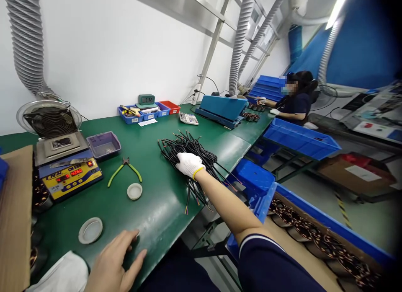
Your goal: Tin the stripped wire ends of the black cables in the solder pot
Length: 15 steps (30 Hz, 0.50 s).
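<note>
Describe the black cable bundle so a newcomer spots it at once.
Start at the green table. Near its front edge, the white-gloved right hand is on the cable bundle. Its tangled, colour-tipped black strands set it apart from the pliers and calculator.

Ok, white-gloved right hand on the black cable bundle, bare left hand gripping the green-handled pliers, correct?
No: in the head view, the green-handled pliers lie on the green tabletop, apart from the bare left hand. The white-gloved right hand is on the black cable bundle.
</note>
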Tool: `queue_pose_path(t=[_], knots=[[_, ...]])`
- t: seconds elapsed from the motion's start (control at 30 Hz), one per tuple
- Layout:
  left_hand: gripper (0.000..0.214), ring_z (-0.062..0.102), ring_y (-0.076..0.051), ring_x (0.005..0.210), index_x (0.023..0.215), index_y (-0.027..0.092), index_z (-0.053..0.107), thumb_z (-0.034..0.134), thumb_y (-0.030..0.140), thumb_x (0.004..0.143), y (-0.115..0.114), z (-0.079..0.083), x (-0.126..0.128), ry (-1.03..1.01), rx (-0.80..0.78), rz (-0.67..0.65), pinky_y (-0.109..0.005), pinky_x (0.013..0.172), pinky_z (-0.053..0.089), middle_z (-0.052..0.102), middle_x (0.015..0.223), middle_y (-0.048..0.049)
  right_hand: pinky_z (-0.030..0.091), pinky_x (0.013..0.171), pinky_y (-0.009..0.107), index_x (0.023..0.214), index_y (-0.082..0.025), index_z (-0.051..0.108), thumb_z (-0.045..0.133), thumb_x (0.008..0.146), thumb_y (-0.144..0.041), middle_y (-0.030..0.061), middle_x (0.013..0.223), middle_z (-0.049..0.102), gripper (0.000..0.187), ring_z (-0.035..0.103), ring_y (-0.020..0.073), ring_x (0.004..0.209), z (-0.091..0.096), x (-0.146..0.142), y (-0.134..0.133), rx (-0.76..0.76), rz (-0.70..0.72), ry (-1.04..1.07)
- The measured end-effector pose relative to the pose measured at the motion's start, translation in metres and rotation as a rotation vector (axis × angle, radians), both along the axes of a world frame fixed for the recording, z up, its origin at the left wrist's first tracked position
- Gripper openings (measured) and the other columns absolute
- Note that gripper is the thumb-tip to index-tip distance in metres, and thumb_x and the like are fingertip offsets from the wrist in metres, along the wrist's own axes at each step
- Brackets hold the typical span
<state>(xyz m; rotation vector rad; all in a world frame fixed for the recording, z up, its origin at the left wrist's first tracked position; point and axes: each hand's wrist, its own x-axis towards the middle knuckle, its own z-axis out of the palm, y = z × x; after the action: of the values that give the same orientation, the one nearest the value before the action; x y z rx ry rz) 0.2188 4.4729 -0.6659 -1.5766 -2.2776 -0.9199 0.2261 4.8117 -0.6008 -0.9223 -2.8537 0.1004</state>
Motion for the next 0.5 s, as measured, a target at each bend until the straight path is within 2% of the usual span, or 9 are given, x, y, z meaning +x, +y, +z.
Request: queue_pose_path(t=[0.13,0.2,0.27,0.37,0.43,0.5], knots=[[0.025,0.064,-0.014,0.064,0.104,0.024,0.056,0.062,0.035,0.082,0.000,0.000,-0.002,-0.043,0.015,0.042,-0.020,0.057,0.052,0.066,0.081,-0.0001,0.049,0.084,0.041,0.121,-0.027,0.056,0.046,0.081,-0.042,0.0069,0.113,0.065,0.044,0.060,0.0279,0.105,0.007,0.013,-0.001,-0.062,-0.006,0.085],[0.025,0.063,-0.014,0.065,0.103,0.024,0.057,0.063,0.034,0.081,0.000,0.000,-0.002,-0.108,0.039,0.062,-0.020,0.057,0.052,0.066,0.081,-0.0004,0.047,0.090,0.039,0.128,-0.025,0.052,0.042,0.084,-0.042,0.0071,0.119,0.062,0.048,0.058,0.0256,0.111,0.012,0.023,-0.007,-0.091,0.002,0.161],[0.024,0.062,-0.013,0.064,0.103,0.024,0.058,0.064,0.031,0.081,0.000,0.002,0.000,-0.206,0.106,0.090,-0.020,0.058,0.051,0.066,0.082,-0.0005,0.046,0.093,0.034,0.129,-0.022,0.051,0.043,0.084,-0.039,0.0069,0.119,0.063,0.049,0.058,0.0215,0.109,0.017,0.034,-0.018,-0.208,0.078,0.280],[0.023,0.060,-0.012,0.064,0.103,0.022,0.060,0.063,0.028,0.082,-0.002,0.008,0.004,-0.404,0.344,0.218,-0.021,0.059,0.050,0.065,0.083,-0.0017,0.049,0.082,0.026,0.127,-0.020,0.053,0.048,0.082,-0.036,0.0050,0.104,0.067,0.048,0.063,0.0158,0.091,0.024,0.049,-0.041,-0.506,0.261,0.365],[0.025,0.059,-0.012,0.066,0.105,0.021,0.060,0.063,0.029,0.082,-0.004,0.015,0.005,-0.571,0.559,0.324,-0.022,0.060,0.050,0.066,0.087,-0.0034,0.049,0.070,0.025,0.127,-0.020,0.053,0.049,0.082,-0.035,0.0039,0.095,0.068,0.047,0.063,0.0144,0.079,0.028,0.058,-0.058,-0.636,0.321,0.292],[0.031,0.058,-0.011,0.063,0.109,0.019,0.061,0.064,0.033,0.081,-0.006,0.023,0.003,-0.769,0.759,0.370,-0.022,0.057,0.049,0.066,0.088,-0.0047,0.047,0.061,0.024,0.127,-0.019,0.052,0.048,0.083,-0.036,0.0042,0.090,0.068,0.047,0.060,0.0138,0.072,0.031,0.065,-0.072,-0.740,0.370,0.196]])
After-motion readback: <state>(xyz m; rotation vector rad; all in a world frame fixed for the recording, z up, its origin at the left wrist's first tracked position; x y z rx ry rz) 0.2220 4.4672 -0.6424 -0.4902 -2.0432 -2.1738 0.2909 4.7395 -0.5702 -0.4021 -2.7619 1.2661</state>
